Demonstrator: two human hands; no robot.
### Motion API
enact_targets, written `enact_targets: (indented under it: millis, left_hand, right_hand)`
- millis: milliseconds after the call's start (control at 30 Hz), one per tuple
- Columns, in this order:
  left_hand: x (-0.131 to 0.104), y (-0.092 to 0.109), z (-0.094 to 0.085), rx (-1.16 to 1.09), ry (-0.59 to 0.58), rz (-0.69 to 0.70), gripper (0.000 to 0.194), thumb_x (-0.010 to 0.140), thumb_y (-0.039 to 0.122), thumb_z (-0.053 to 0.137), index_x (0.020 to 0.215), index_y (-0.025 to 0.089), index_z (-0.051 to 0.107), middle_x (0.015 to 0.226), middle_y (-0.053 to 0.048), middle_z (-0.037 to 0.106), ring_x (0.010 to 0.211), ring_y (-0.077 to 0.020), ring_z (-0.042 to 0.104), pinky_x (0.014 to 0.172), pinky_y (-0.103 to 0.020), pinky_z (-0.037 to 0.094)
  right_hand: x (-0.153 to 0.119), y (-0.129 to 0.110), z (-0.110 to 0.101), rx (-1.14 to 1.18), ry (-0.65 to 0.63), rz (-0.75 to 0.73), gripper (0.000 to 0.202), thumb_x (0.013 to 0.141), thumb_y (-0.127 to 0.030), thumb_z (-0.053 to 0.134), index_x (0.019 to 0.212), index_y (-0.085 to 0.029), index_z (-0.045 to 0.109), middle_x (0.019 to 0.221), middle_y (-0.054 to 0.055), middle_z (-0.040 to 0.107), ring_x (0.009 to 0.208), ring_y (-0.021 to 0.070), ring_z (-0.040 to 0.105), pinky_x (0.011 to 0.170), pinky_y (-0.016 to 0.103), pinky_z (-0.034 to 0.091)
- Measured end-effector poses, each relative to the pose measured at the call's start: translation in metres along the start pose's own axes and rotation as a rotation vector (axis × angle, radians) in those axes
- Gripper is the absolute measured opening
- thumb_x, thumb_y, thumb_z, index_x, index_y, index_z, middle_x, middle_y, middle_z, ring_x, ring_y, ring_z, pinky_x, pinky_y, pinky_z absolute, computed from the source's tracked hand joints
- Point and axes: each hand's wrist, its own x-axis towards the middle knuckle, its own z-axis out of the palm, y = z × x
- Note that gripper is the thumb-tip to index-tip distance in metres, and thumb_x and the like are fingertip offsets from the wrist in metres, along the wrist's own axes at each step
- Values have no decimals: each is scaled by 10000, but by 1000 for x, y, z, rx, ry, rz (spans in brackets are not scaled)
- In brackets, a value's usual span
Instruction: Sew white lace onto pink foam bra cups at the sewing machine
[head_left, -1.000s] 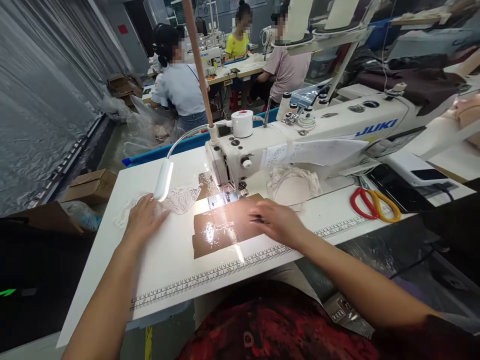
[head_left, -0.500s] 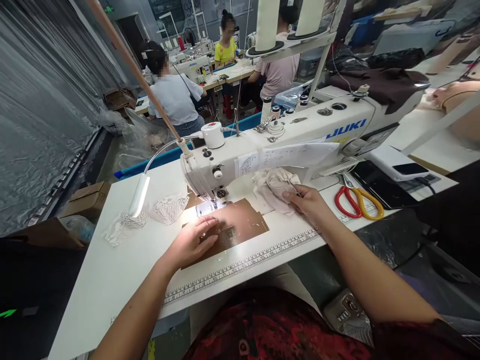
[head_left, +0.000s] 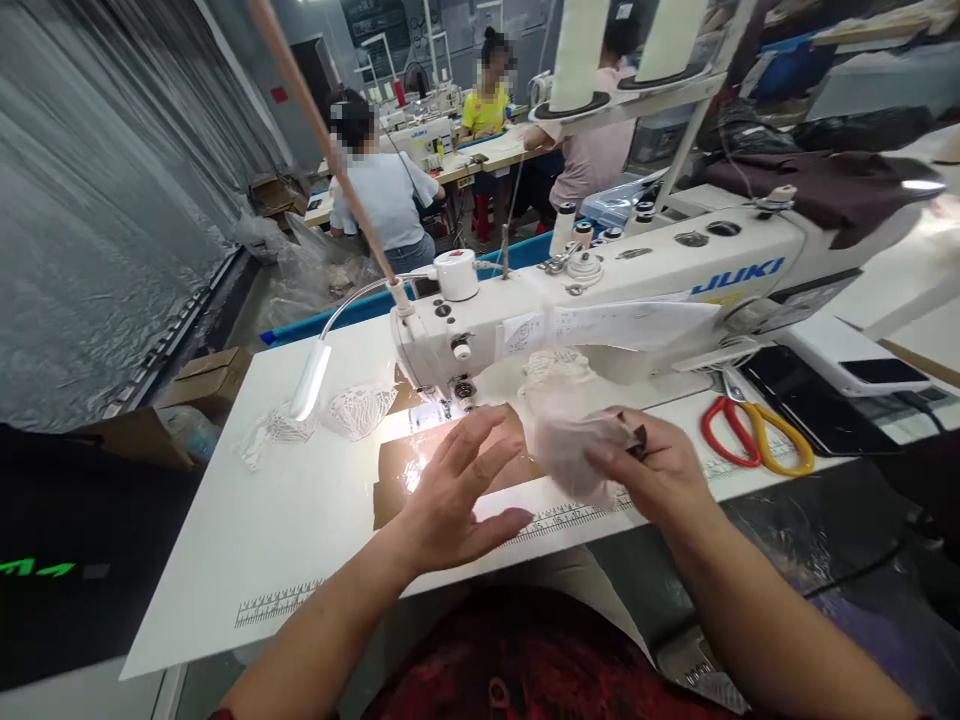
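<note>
My left hand (head_left: 454,500) is raised over the brown board (head_left: 397,470) with its fingers spread and nothing in them. My right hand (head_left: 660,460) is closed on a thin, pale fabric piece (head_left: 574,455), which hangs toward my left hand. A small dark object (head_left: 637,440) also shows between the right fingers; its kind is unclear. Behind the held piece lies more pale lacy fabric (head_left: 555,370), beneath the sewing machine's arm (head_left: 585,290). The lit needle area (head_left: 442,405) is just beyond my left hand.
White lace pieces (head_left: 360,412) lie on the left of the table (head_left: 300,510), near a small lamp (head_left: 310,380). Red-and-yellow-handled scissors (head_left: 757,435), a black phone-like slab (head_left: 817,400) and a white device (head_left: 855,355) are at the right. Several people sit at machines beyond.
My left hand has lifted off the brown board and moved right, fingers spreading. My right hand has drawn the pale fabric piece nearer and away from the pile. The view has shifted slightly.
</note>
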Motion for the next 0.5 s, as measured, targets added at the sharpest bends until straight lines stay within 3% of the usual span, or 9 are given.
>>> enact_targets:
  millis: [67, 167, 233, 333, 433, 500]
  left_hand:
    - [-1, -1, 1, -156, 17, -77, 662, 796, 319, 692, 1350, 237, 339, 1318, -143, 470, 1227, -283, 476, 1003, -463, 436]
    - [-22, -8, 0, -415, -36, -374, 483, 790, 311, 685, 1195, 221, 436, 1065, -77, 563, 881, -176, 581, 733, -294, 502]
    - [-43, -12, -4, -539, -31, -553, 469, 794, 320, 679, 1183, 207, 443, 1018, -66, 558, 808, -151, 565, 671, -257, 473]
    - [-75, -14, -14, -679, 53, -696, 656, 799, 344, 679, 1345, 225, 336, 1010, -59, 575, 805, -153, 578, 698, -266, 471]
    - [-98, -14, -23, -675, 124, -764, 754, 785, 362, 693, 1410, 249, 286, 1060, -64, 584, 842, -168, 590, 733, -284, 478]
    - [-106, -13, -27, -607, 159, -773, 659, 760, 370, 712, 1331, 237, 411, 1116, -74, 566, 908, -187, 577, 767, -294, 476]
  right_hand:
    - [-1, 0, 25, 172, -173, 103, 265, 823, -428, 626, 721, -188, 582, 612, -30, 477, 541, 106, 432, 505, 247, 349]
    - [3, 11, 51, 187, -283, 195, 279, 856, -471, 566, 847, -193, 595, 693, -10, 565, 596, 126, 517, 548, 253, 411]
    - [5, 24, 55, -44, -302, 171, 316, 892, -472, 503, 1035, -205, 594, 840, 30, 641, 739, 172, 601, 651, 290, 469]
    - [5, 49, 47, -622, -305, 13, 429, 928, -430, 413, 1266, -197, 537, 1048, 111, 659, 918, 260, 624, 753, 389, 489]
    - [2, 66, 36, -1048, -293, -160, 405, 921, -370, 388, 1169, -166, 636, 1005, 160, 651, 887, 324, 613, 730, 469, 486]
    - [1, 65, 37, -1029, -272, -253, 373, 906, -364, 426, 1128, -177, 660, 1059, 167, 638, 972, 341, 592, 812, 501, 472]
